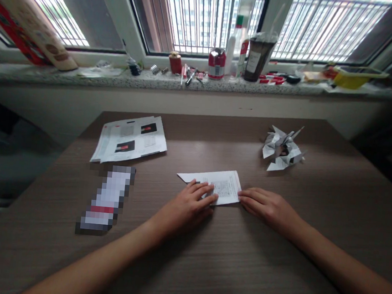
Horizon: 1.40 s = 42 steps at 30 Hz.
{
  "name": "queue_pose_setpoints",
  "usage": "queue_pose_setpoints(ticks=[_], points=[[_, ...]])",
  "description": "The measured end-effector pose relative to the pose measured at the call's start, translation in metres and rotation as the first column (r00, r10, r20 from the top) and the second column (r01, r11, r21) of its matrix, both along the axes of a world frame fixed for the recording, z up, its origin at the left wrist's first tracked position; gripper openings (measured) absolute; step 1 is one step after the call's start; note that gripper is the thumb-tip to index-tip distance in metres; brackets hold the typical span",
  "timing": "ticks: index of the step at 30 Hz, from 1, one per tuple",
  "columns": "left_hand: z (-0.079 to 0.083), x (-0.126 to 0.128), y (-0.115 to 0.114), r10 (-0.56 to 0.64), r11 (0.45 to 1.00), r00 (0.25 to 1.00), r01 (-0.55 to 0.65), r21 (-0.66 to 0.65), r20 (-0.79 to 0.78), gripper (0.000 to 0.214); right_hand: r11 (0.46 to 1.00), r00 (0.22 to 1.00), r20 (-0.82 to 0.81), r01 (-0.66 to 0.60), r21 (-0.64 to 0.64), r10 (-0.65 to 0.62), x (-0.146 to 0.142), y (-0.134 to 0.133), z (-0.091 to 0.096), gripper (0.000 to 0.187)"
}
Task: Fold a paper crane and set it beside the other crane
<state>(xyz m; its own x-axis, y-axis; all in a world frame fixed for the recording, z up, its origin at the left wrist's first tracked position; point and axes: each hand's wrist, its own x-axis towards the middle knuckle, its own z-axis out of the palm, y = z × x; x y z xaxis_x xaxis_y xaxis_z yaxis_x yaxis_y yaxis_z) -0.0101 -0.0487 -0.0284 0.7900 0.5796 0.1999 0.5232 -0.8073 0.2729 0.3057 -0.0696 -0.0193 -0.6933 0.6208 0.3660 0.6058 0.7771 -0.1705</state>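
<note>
A folded sheet of printed paper lies on the brown table, its left end drawn to a sharp point. Across its lower left part rests my left hand, fingers spread and lying on the paper. My right hand is at the paper's right edge, its fingers pressed together on the lower corner; the thumb is hidden. Folded paper pieces joined in a spiky ring sit at the back right. To the back left is a small stack of printed sheets.
A blurred-out phone-shaped object lies left of my left hand. On the granite windowsill stand a red can, a clear bottle, a dark drink cup, pens and a yellow container. The table's front edge is near my forearms.
</note>
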Motion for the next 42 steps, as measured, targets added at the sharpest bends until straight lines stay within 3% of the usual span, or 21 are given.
queue_pose_setpoints(ticks=[11,25,33,42], points=[[0.0,-0.006,0.003,-0.056,0.997,0.998,0.057,-0.05,0.025,0.038,0.985,0.977,-0.181,0.088,-0.15,-0.115,-0.006,0.019,0.001,0.02],[0.005,-0.007,0.0,-0.021,1.0,1.0,0.021,0.0,0.004,0.038,0.971,0.978,-0.147,0.113,-0.209,-0.146,-0.01,0.026,-0.001,0.023],[0.003,-0.011,-0.001,-0.036,0.999,0.999,0.036,-0.021,0.01,0.033,0.959,0.969,-0.185,0.111,-0.259,-0.163,-0.038,0.049,0.007,0.023],[0.007,-0.013,-0.001,-0.042,0.997,0.998,0.045,-0.059,0.052,0.029,0.932,0.953,-0.183,0.175,-0.319,-0.242,-0.064,0.072,-0.006,0.012]])
